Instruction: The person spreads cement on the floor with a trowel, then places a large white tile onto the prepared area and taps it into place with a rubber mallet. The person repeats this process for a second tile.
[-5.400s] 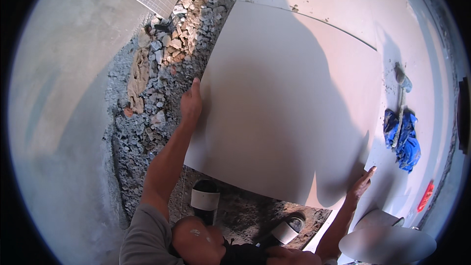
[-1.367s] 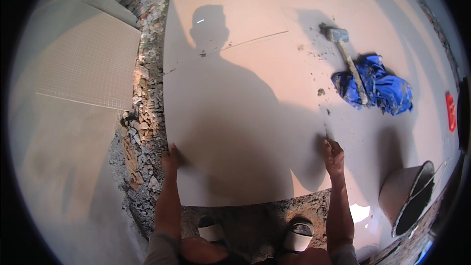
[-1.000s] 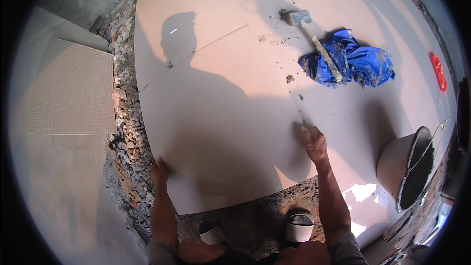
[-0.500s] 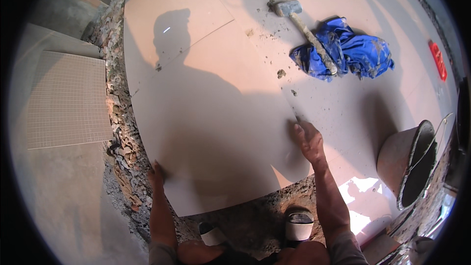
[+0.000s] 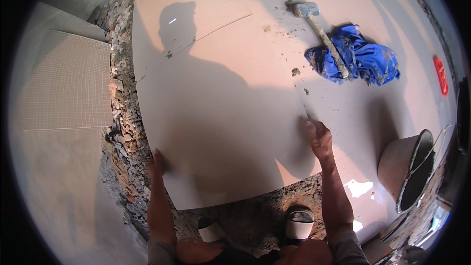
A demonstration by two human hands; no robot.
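Observation:
A large, smooth beige floor tile (image 5: 230, 152) lies in front of me, with my shadow across it. My left hand (image 5: 155, 164) grips its left edge near the close corner; the thumb shows on top, and the other fingers are mostly hidden. At the right edge, my right hand (image 5: 321, 140) is curled against the tile, with its fingertips partly hidden. Farther off to the right, a mallet (image 5: 326, 41) with a grey head and dirty handle rests across a crumpled blue plastic sheet (image 5: 375, 61).
A dirty bucket (image 5: 396, 164) with a wire handle leans at the right. A red tool-like object (image 5: 440, 76) lies beyond it. Rubble (image 5: 125, 118) runs along the left side, beside another tile (image 5: 68, 86) with a grid-patterned face. Bare soil surrounds my sandalled feet.
The view has shifted slightly, so the mallet and blue sheet appear farther right and a little lower. Both hands remain at the tile's edges.

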